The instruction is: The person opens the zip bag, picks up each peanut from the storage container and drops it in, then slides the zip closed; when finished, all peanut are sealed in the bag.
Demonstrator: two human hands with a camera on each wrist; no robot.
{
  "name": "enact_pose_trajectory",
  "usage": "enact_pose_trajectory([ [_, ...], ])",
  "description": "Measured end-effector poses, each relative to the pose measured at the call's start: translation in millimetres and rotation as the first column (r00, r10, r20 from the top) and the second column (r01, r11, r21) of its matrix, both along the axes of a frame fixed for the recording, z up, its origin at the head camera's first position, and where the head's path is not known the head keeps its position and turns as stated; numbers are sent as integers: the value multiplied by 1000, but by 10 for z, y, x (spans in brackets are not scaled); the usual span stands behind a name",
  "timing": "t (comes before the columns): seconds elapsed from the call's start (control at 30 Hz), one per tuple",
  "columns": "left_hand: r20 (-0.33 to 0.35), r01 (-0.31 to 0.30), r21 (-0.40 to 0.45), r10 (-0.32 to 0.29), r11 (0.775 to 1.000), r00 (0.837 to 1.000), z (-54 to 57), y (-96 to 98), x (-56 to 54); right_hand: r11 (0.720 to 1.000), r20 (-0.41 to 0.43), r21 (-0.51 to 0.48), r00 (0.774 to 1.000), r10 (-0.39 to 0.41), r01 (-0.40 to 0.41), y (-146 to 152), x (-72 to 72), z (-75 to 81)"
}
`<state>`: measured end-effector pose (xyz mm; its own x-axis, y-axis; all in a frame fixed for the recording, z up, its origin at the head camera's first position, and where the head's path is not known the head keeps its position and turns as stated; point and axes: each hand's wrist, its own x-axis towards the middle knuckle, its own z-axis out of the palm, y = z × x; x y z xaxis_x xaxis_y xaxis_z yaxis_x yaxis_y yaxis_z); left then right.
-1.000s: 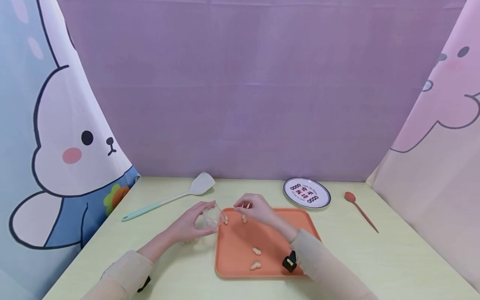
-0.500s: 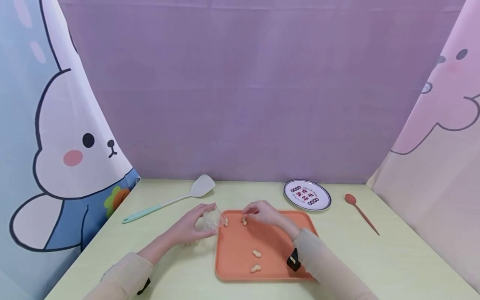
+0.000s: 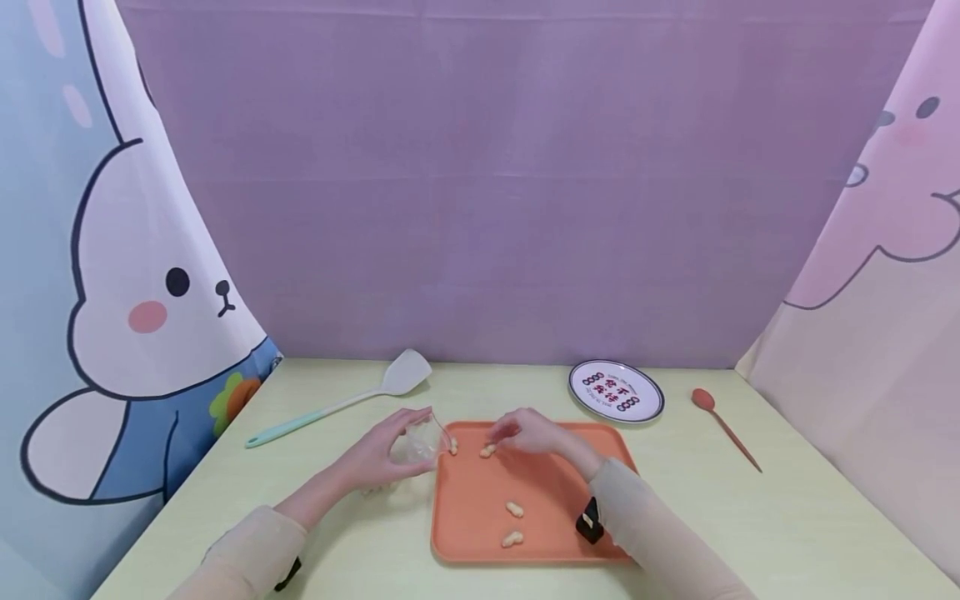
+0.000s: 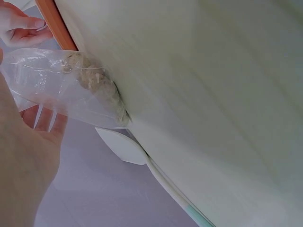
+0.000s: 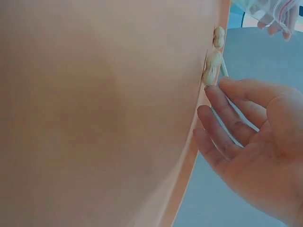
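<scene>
Peanut (image 3: 487,451) at the far side of the tray (image 3: 480,500) looks light, brittle: pinch its waist gently. Right hand (image 3: 528,431): fingers narrow there, grip unclear; left hand (image 3: 378,454) holds the bag (image 3: 420,442).

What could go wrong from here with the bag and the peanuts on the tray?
The right hand has its fingertips just at the end of one peanut, so it may slip or roll away. Another peanut lies near the edge of the tray, beside the bag, and might get nudged off. The bag looks thin, so its mouth could sag in the left hand.
</scene>
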<state>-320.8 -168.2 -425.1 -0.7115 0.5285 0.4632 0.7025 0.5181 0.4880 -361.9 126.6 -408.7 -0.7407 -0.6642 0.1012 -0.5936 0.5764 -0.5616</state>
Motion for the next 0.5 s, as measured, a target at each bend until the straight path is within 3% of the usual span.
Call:
enact_pose_trajectory([
  [0.2, 19, -1, -11, 1, 1000, 1000, -3, -2, -8, 998, 7, 35, 999, -52, 52, -25, 24, 6],
  [0.5, 29, -1, -15, 1, 1000, 1000, -22, -11, -23, 997, 20, 64, 999, -50, 48, -57, 20, -20],
])
